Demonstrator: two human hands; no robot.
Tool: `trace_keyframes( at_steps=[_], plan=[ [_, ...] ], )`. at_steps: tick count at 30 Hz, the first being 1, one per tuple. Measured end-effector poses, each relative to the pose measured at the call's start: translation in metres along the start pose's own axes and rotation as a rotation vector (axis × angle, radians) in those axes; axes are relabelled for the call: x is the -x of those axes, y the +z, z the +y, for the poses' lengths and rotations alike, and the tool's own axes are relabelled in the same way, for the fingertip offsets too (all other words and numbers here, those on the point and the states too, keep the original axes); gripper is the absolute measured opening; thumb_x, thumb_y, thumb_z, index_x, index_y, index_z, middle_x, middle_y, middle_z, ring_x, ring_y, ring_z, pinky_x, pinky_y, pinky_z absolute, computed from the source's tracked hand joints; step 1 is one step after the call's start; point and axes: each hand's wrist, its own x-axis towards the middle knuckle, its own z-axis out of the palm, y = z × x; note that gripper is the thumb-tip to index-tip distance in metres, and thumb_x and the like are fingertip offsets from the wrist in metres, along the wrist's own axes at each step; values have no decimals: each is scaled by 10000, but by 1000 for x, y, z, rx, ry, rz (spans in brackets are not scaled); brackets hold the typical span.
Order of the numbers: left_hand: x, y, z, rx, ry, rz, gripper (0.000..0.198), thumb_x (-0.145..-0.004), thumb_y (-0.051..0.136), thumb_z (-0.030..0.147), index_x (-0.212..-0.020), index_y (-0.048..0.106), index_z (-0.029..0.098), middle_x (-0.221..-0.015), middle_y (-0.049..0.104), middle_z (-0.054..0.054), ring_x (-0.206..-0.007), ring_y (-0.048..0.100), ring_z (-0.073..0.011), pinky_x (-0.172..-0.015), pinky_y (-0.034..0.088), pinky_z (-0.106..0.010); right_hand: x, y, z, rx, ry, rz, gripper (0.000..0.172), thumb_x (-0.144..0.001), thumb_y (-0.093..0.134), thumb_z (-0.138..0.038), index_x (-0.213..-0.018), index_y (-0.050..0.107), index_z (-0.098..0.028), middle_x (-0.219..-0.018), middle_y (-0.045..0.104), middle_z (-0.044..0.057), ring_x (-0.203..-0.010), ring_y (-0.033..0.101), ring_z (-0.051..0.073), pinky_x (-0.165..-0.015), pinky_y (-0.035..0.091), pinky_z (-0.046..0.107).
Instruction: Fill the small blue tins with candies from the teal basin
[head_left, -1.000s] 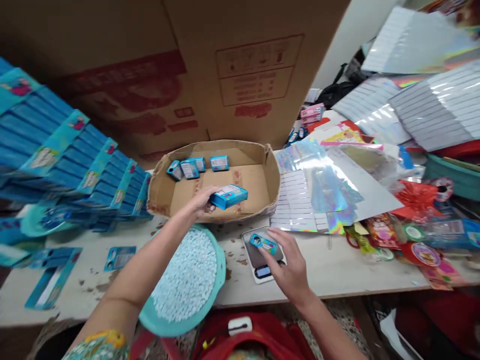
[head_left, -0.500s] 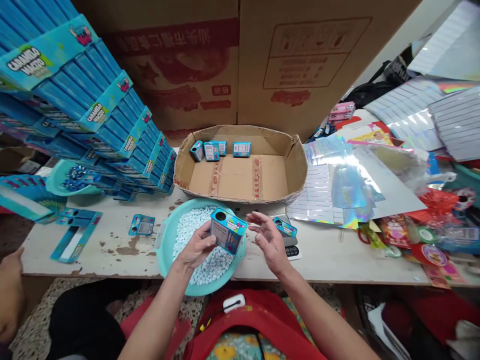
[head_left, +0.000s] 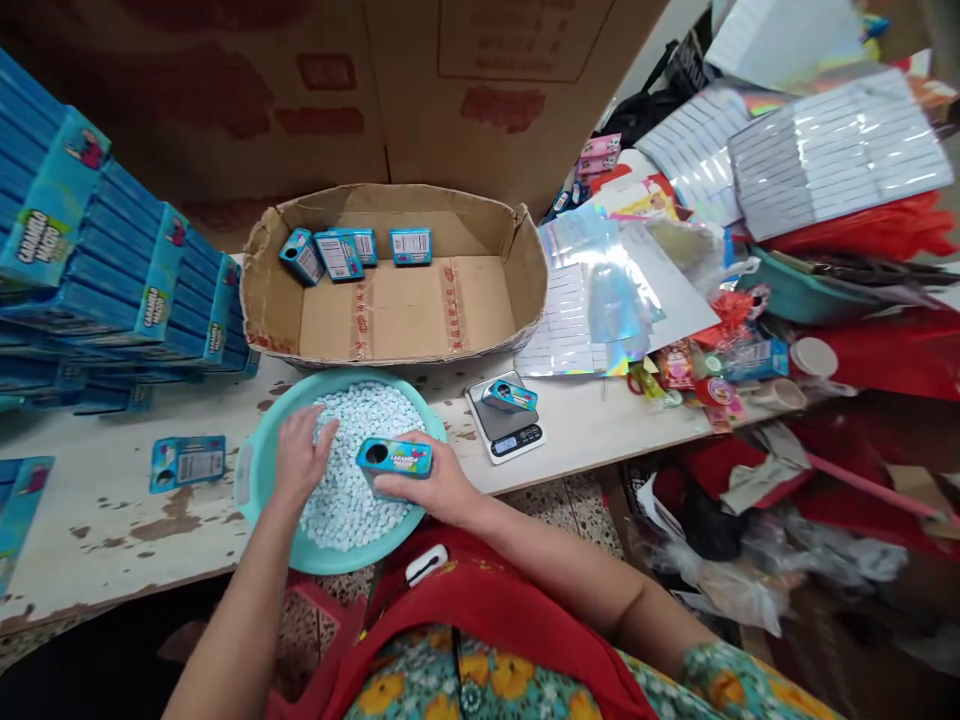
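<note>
My right hand (head_left: 439, 480) grips a small blue candy box (head_left: 401, 455) over the teal basin (head_left: 251, 505), its top with a dark round hole turned up. White pellet-like candies (head_left: 367, 415) fill much of that basin. Over the basin's left side, my left hand (head_left: 300, 455) reaches down to the candies, thumb apart from the fingers; no candy shows in it. To the right, another blue box (head_left: 510, 395) rests on a small digital scale (head_left: 517, 440). A flat blue carton piece (head_left: 187, 462) lies left of the basin.
Behind the basin stands an open cardboard tray (head_left: 525, 300) with several blue boxes (head_left: 411, 246) inside. Stacked blue display cartons (head_left: 112, 240) rise at the left. Shiny film sheets (head_left: 600, 290) and mixed packets (head_left: 675, 365) cover the right side. A large carton (head_left: 412, 110) backs the table.
The box has passed from my left hand to my right, which moved left over the basin. My left hand has gone down to the candies. The view has turned right.
</note>
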Motion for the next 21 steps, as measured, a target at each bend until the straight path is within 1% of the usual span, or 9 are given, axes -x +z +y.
trace_keyframes(
  at_steps=[2,4,7,9,11,15,17,18,21],
  plan=[
    [-13,16,-18,-225,19,51,510,-847,437,497,-1205,562,157,-1260,526,-157,-1218,422,-324,-1047,282,-481,6,-2,3,59,60,-38,470,-577,804,-415,-936,596,-193,-753,580,-33,-667,519,107,-643,451,231],
    [-19,34,-23,-313,-25,48,504,-865,392,503,-1175,575,150,-1197,560,-162,-1163,460,-318,-1024,297,-476,11,-4,5,76,110,-50,498,-582,798,-427,-970,587,-195,-737,578,-37,-650,516,103,-621,452,225],
    [-17,53,-9,-292,-127,-7,500,-858,382,543,-1081,609,157,-1059,612,-152,-1056,519,-314,-964,341,-455,13,-9,6,123,101,-23,489,-592,791,-435,-961,587,-189,-727,586,-31,-652,529,109,-623,466,232],
    [-12,56,5,-220,-225,-25,507,-812,442,593,-1041,621,178,-1054,608,-149,-1009,536,-321,-905,371,-437,12,-13,5,171,53,3,473,-603,786,-431,-960,590,-190,-747,602,-23,-673,543,117,-648,478,244],
    [-5,55,18,-78,-344,3,464,-747,534,603,-959,635,203,-1008,616,-125,-959,546,-312,-856,385,-407,10,-16,4,219,13,4,458,-627,772,-433,-973,589,-195,-779,618,-13,-698,556,129,-670,486,260],
    [8,48,34,548,-549,170,347,-596,707,492,-715,583,191,-738,580,-31,-823,545,-227,-765,404,-310,4,-22,-3,366,-82,52,434,-663,740,-465,-970,599,-193,-819,624,9,-739,574,157,-706,486,289],
    [14,43,41,765,-599,228,359,-606,686,492,-703,542,178,-669,533,-1,-705,536,-171,-671,415,-273,0,-24,-7,490,-173,89,406,-669,734,-462,-945,613,-190,-850,618,22,-782,577,173,-741,473,300],
    [16,39,45,802,-613,247,368,-629,656,508,-720,527,176,-653,516,10,-640,524,-147,-620,414,-262,-3,-23,-10,555,-223,93,381,-677,729,-451,-934,618,-192,-869,615,28,-808,578,181,-761,464,305],
    [22,17,63,1037,-651,254,369,-656,627,501,-767,479,181,-628,480,38,-491,461,-93,-487,367,-228,-10,-19,-15,691,-335,45,311,-710,708,-403,-928,618,-199,-896,609,35,-852,580,195,-785,446,311]
  ],
)
